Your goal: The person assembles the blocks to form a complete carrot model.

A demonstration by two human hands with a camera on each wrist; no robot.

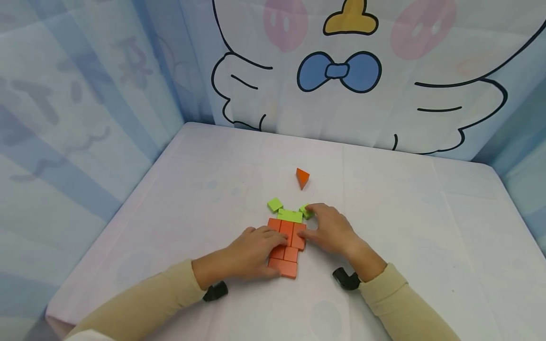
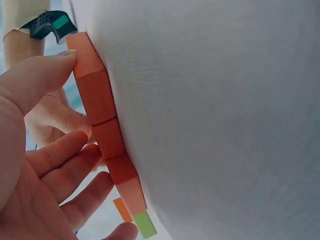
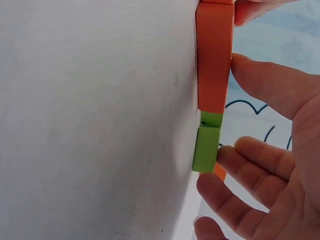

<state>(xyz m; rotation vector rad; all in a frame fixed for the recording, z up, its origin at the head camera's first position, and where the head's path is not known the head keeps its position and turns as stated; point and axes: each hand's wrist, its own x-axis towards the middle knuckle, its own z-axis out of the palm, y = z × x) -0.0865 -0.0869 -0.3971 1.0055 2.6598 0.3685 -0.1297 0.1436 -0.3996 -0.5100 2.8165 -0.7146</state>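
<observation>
Orange toy blocks point(image 1: 283, 268) lie flat in a close-set column at the table's middle. My left hand point(image 1: 251, 251) reaches over the column's left side, its thumb and fingertips touching the blocks' upper faces. At the column's far end sits a wider green block point(image 1: 290, 216). Two small green blocks flank that end, one green block at the left point(image 1: 275, 204) and another green block at the right point(image 3: 206, 148). My right hand point(image 1: 334, 229) touches the right one with its fingers, while its thumb rests on the orange block point(image 3: 215, 57) beside it.
An orange triangular block point(image 1: 302, 178) lies by itself beyond the green ones. A pale cloth point(image 1: 409, 227) covers the table. Printed curtains point(image 1: 337, 113) stand behind and at both sides. A black wrist device point(image 1: 346, 278) sits under the right wrist.
</observation>
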